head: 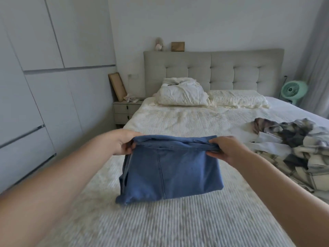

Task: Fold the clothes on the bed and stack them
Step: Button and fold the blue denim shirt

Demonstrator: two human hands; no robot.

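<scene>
Blue garment (170,168), folded, denim-like with a seam down the middle, at mid-bed toward the near edge, slightly left of centre. Lower hem resting on the ribbed cream bedspread (178,220); top edge lifted and stretched between both hands.

Head view: left hand (122,142) gripping the garment's top left corner, fingers curled round the fabric, thumb side toward the camera. Right hand (226,148) pinching the top right corner, fingers curled over the folded edge, thumb underneath. Both bare forearms reaching in from the near corners of the view. Slightly motion-blurred, so exact finger positions hard to make out.

Pile of unfolded clothes (293,152) at the right edge of the bed, plaid and grey-patterned fabrics heaped together, well apart from the blue garment. White pillow (181,93) and ribbed cream pillow (236,98) side by side at the head end, against the grey tufted headboard (222,68). Small wooden frame (177,46) and a small figure (159,44) on top of the headboard, left part.

Nightstand (124,110) beside the bed's far left corner, a leaning frame (117,86) on it. Wardrobe doors (44,77) along the left wall. Mint-green fan (293,91) beyond the far right corner.
</scene>
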